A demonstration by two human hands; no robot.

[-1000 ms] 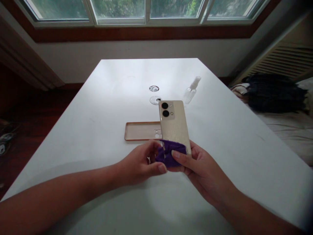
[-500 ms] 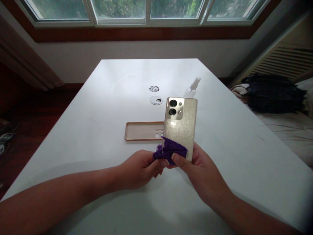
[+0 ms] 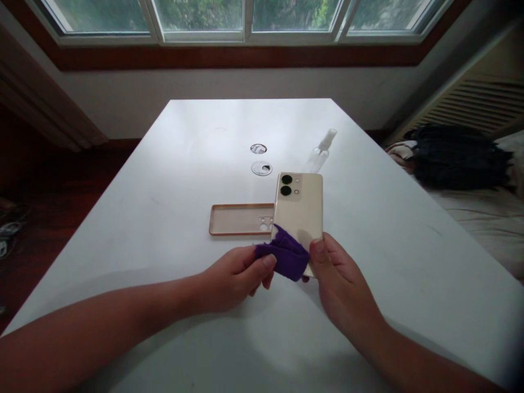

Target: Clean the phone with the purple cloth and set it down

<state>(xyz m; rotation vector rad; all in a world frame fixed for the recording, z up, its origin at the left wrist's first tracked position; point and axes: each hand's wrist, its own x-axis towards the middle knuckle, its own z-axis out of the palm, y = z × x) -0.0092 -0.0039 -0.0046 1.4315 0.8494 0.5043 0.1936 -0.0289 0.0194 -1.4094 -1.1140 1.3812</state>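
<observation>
My right hand (image 3: 341, 286) grips the lower end of a gold phone (image 3: 300, 210), held back side up above the white table (image 3: 164, 218), its two camera lenses at the far end. My left hand (image 3: 235, 275) pinches a purple cloth (image 3: 285, 256) and presses it against the phone's lower left part. An empty beige phone case (image 3: 237, 219) lies flat on the table just left of the phone, beyond my left hand.
A small clear spray bottle (image 3: 321, 150) lies on the table beyond the phone. Two round cable holes (image 3: 260, 158) sit at the table's middle. A bed with dark clothing (image 3: 458, 158) is to the right. Windows run along the far wall.
The phone has tilted flatter and dropped slightly in my right hand. The purple cloth has shifted across the phone's lower back, spreading out under my left fingers.
</observation>
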